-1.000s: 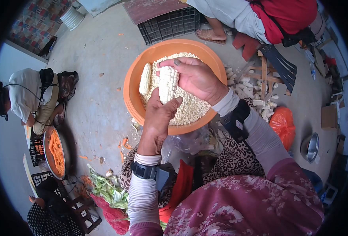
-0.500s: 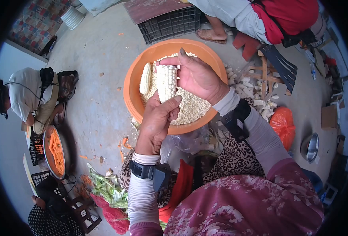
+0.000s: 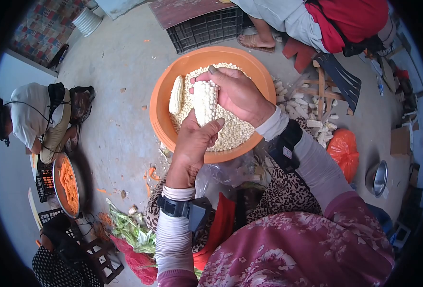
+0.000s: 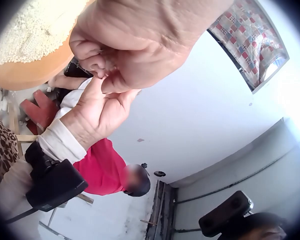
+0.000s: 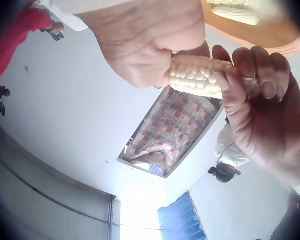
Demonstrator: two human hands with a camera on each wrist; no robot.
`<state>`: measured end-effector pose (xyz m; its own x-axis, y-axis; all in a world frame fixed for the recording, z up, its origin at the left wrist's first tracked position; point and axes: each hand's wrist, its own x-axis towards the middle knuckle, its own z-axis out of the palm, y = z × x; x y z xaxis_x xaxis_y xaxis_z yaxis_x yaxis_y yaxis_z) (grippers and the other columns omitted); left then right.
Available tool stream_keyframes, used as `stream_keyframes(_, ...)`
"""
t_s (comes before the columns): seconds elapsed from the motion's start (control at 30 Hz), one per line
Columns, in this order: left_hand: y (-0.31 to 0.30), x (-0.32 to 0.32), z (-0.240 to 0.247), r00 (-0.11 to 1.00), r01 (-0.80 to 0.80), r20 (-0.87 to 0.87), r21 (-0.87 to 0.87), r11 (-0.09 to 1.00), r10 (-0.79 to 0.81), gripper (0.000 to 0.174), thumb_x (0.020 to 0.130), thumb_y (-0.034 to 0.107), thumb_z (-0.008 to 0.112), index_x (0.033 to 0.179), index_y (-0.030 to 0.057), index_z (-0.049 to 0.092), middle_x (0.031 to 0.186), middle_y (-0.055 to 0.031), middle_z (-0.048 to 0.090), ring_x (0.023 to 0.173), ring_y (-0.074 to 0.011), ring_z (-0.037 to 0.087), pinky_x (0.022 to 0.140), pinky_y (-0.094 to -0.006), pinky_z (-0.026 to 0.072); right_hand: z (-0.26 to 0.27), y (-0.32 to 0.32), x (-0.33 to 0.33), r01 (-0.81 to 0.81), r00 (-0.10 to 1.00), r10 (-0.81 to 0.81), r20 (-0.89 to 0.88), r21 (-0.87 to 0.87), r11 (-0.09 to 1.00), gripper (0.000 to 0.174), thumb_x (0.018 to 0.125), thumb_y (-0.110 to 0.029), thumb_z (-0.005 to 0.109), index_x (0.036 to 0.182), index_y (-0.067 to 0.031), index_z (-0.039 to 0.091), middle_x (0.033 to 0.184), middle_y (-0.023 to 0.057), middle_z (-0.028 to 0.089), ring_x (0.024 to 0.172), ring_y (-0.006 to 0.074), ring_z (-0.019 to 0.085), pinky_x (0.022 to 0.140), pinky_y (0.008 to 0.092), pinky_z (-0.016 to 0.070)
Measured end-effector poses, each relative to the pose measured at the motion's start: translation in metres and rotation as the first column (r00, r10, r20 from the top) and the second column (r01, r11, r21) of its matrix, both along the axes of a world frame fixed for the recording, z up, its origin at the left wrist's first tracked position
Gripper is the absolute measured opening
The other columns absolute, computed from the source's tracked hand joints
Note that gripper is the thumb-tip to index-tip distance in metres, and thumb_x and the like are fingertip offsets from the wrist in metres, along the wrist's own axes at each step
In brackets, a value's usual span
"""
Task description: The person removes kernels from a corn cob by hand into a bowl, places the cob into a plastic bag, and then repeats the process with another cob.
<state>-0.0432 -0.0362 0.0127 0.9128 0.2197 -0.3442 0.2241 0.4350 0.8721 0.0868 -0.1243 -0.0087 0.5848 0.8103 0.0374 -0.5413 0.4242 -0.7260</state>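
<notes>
Though partly behind fingers (image 5: 264, 70), corncob (image 3: 205, 101) above basin (image 3: 162, 115), likely bare cobs (image 3: 296, 111) alongside.

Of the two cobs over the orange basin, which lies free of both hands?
The cob lying in the basin, along its left side in the head view; the left hand and right hand hold the other cob.

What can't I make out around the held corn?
Corn ear, left wrist view: largely hidden by left hand and right hand.
Orange basin, head view: its bottom lies under loose kernels.
Orange basin, right wrist view: cut off by picture edge.
Red-orange bag, head view: its plastic hides any contents.
</notes>
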Motion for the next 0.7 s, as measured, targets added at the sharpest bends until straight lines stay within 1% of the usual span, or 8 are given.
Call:
stream_keyframes(0.03,-0.001,0.0,0.0,1.0,0.007,-0.002,0.081,0.997,-0.007,0.029,0.08,0.002,0.063,0.106,0.0071,0.053,0.073,0.0044,0.051,0.056,-0.0045,0.042,0.047,-0.0185,0.0305,0.0,-0.001,0.001,0.0,1.0,0.0,0.0,0.0,1.0,0.031,0.096,-0.017,0.042,0.11,0.0094,0.052,0.109,0.0181,0.056,0.102,0.0229,0.056,0.091,0.0358,0.0455)
stream_keyframes(0.27,0.0,0.002,-0.003,1.0,0.019,-0.01,0.03,0.999,-0.018,0.033,0.079,0.001,0.063,0.109,0.0068,0.053,0.072,0.0048,0.051,0.054,-0.0042,0.042,0.048,-0.019,0.0319,-0.004,-0.002,0.004,0.011,0.992,-0.011,-0.127,0.005,1.0,0.033,0.097,-0.023,0.042,0.105,0.0063,0.055,0.107,0.0159,0.057,0.099,0.0225,0.056,0.089,0.0361,0.046)
stream_keyframes(0.33,-0.001,0.003,-0.002,0.999,-0.039,-0.017,0.093,0.995,0.041,0.036,0.08,-0.003,0.061,0.114,0.002,0.05,0.087,0.0018,0.056,0.071,-0.0056,0.05,0.062,-0.0206,0.0411,0.004,-0.003,0.002,-0.013,0.994,0.012,-0.112,-0.015,1.0,0.033,0.097,-0.023,0.043,0.107,0.0062,0.054,0.106,0.0143,0.057,0.098,0.0216,0.056,0.089,0.0358,0.0458)
stream_keyframes(0.43,0.0,0.003,0.0,0.997,-0.055,-0.041,0.124,0.991,0.06,0.035,0.079,-0.003,0.061,0.113,0.0016,0.05,0.092,0.0009,0.056,0.078,-0.0067,0.051,0.068,-0.0217,0.042,0.009,-0.002,-0.004,-0.039,0.999,0.038,-0.017,-0.065,0.997,0.032,0.095,-0.021,0.047,0.112,0.0057,0.052,0.105,0.0113,0.056,0.1,0.0192,0.055,0.089,0.0343,0.0452)
stream_keyframes(0.57,-0.001,0.003,0.002,0.997,-0.06,-0.042,0.148,0.987,0.067,0.035,0.079,-0.003,0.061,0.112,0.0013,0.05,0.092,0.0007,0.056,0.078,-0.0064,0.05,0.068,-0.0215,0.0417,0.005,-0.001,-0.005,0.0,0.999,0.004,0.041,-0.091,0.996,0.035,0.094,-0.019,0.05,0.118,0.0062,0.049,0.106,0.0093,0.056,0.1,0.0171,0.055,0.09,0.0324,0.0446)
stream_keyframes(0.63,-0.002,0.003,0.0,0.997,-0.072,-0.004,0.188,0.98,0.074,0.031,0.079,0.002,0.064,0.107,0.006,0.052,0.072,0.0045,0.051,0.053,-0.0036,0.042,0.047,-0.0195,0.0325,0.005,-0.001,-0.005,-0.01,0.999,0.014,0.042,-0.086,0.996,0.035,0.094,-0.018,0.05,0.119,0.0065,0.049,0.106,0.0094,0.056,0.1,0.0169,0.054,0.09,0.0321,0.0445)
stream_keyframes(0.67,-0.002,0.004,0.0,0.997,-0.072,-0.004,0.188,0.98,0.074,0.031,0.079,0.002,0.064,0.107,0.006,0.052,0.072,0.0045,0.051,0.053,-0.0036,0.042,0.047,-0.0195,0.0325,0.003,0.0,-0.005,-0.01,0.999,0.014,0.051,-0.074,0.997,0.036,0.094,-0.019,0.049,0.119,0.0067,0.049,0.106,0.0095,0.056,0.1,0.0166,0.054,0.09,0.032,0.0447)
stream_keyframes(0.7,-0.002,0.004,0.0,0.997,-0.074,0.005,0.199,0.977,0.075,0.033,0.079,-0.001,0.062,0.109,0.0032,0.051,0.082,0.0024,0.054,0.066,-0.0051,0.046,0.058,-0.0206,0.0371,0.003,0.0,-0.005,-0.01,0.998,0.014,0.061,-0.063,0.998,0.036,0.095,-0.019,0.048,0.119,0.0069,0.049,0.106,0.0096,0.056,0.1,0.0164,0.055,0.09,0.0318,0.0448)
